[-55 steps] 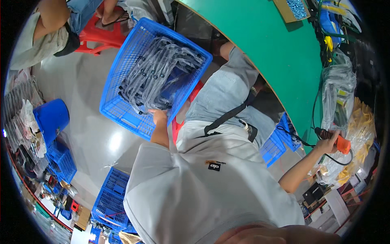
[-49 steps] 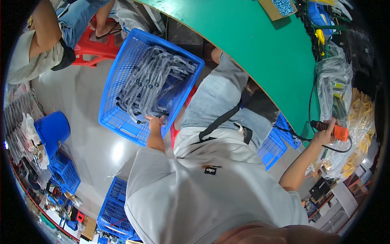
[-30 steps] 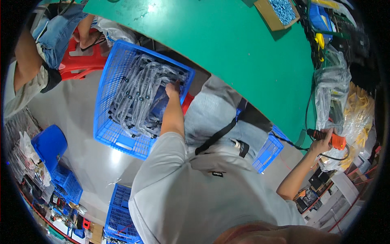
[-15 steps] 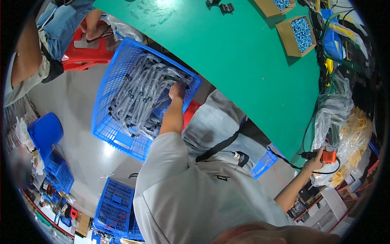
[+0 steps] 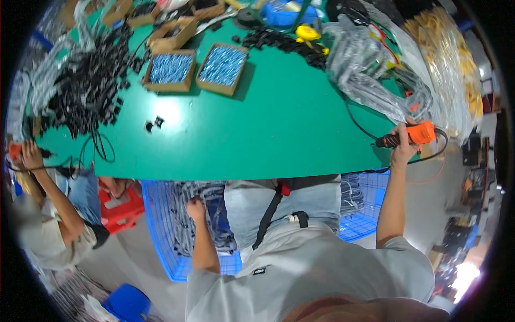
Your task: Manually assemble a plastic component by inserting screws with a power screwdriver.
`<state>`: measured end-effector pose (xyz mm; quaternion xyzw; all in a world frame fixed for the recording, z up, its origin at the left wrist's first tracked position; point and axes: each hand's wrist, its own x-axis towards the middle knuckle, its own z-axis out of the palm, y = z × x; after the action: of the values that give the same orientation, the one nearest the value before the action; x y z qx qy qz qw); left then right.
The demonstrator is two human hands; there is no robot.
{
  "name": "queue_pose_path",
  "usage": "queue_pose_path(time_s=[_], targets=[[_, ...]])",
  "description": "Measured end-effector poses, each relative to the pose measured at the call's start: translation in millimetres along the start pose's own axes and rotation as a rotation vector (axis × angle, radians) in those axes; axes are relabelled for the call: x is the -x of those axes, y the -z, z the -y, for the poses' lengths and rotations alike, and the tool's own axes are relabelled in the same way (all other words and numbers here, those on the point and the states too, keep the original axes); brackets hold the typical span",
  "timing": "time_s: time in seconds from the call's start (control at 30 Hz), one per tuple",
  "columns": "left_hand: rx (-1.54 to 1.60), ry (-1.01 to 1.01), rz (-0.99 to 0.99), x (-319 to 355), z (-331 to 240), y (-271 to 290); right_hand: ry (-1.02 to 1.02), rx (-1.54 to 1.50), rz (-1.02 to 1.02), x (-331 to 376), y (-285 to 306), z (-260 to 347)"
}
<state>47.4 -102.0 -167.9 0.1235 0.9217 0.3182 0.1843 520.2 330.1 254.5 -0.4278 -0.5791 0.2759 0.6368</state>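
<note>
My right hand [image 5: 401, 149] is wrapped round an orange and black electric screwdriver [image 5: 421, 133], held near the table's right edge with its tip toward the left. A cable trails from it. Down at my left, my left hand [image 5: 196, 209] is closed above a blue plastic crate [image 5: 155, 231]. That crate holds dark bent tubular parts in clear plastic wrap [image 5: 185, 236]. The fingers seem to pinch something, but what they hold is too small to make out. A second blue crate [image 5: 370, 228] with similar wrapped parts stands to the right of my legs.
On the green table [image 5: 279, 134] are two cardboard boxes of bluish screws [image 5: 222, 65], a heap of black parts [image 5: 88, 80] and two small black pieces [image 5: 155, 123]. Plastic-wrapped parts [image 5: 359, 70] lie back right. A co-worker [image 5: 59, 231] at left holds an orange tool.
The view has swung, so the table now lies straight ahead and the co-worker's hands show. My left hand stays over the crate; my right hand keeps the electric screwdriver.
</note>
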Motion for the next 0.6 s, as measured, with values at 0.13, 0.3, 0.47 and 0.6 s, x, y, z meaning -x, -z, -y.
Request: queue_pose_path(time_s=[0.13,0.3,0.47,0.6], targets=[[0.285,-0.146,-0.442,15.6,-162.5,93.7,-0.013,-0.106,-0.014,-1.5,8.3,-2.5],[0.770,-0.473,-0.324,36.9,-305.0,154.5,-0.038,-0.161,-0.090,-2.0,19.2,-8.8],[0.582,-0.822,0.049,58.7,-437.7,123.4,-0.012,-0.140,-0.079,8.7,25.1,-9.1],[0.451,-0.980,0.255,91.1,-489.7,77.1,0.008,-0.241,-0.020,18.9,22.2,-14.7]])
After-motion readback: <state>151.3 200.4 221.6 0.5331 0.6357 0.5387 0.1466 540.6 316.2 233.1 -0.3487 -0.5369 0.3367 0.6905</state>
